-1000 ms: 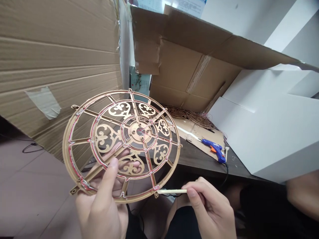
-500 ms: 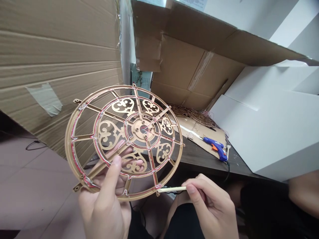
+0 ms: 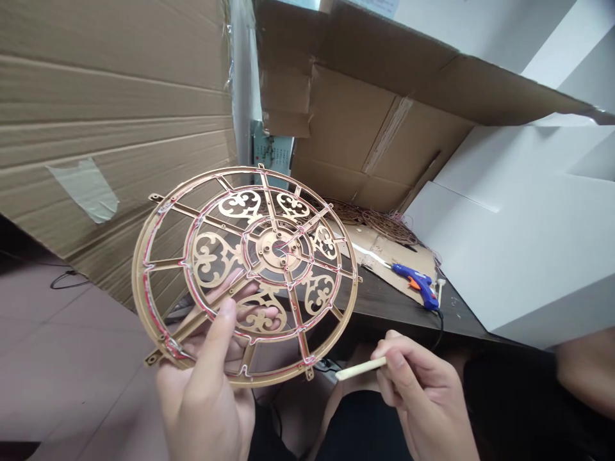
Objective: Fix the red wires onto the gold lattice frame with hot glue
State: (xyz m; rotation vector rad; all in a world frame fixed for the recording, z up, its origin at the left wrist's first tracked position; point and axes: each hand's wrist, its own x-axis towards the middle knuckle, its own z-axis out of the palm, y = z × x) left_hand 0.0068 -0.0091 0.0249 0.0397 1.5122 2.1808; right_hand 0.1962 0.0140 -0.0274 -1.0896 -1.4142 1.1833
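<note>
A round gold-coloured openwork frame (image 3: 353, 301) with spokes, scroll ornaments and rings is held up and tilted in front of me. Red and white wires run along its rings and some spokes. My left hand (image 3: 206, 378) grips its lower left edge, thumb on the near face and fingers behind, partly seen through the gaps. Pinched in my right hand (image 3: 423, 384) is a pale thin stick (image 3: 360, 369), its tip pointing left. That tip is apart from the frame, just right of a small tab on the lower rim.
A blue glue gun (image 3: 418, 285) with an orange trigger lies on a flat cardboard piece (image 3: 403, 259) on the dark table (image 3: 375, 304). Behind it are similar round frames (image 3: 389, 227) with wires. Large cardboard panels (image 3: 115, 77) stand left and behind; white boxes (image 3: 533, 224) stand right.
My right hand has drawn the stick away from the frame's lower rim, to the right and slightly down. The frame in my left hand has shifted slightly right.
</note>
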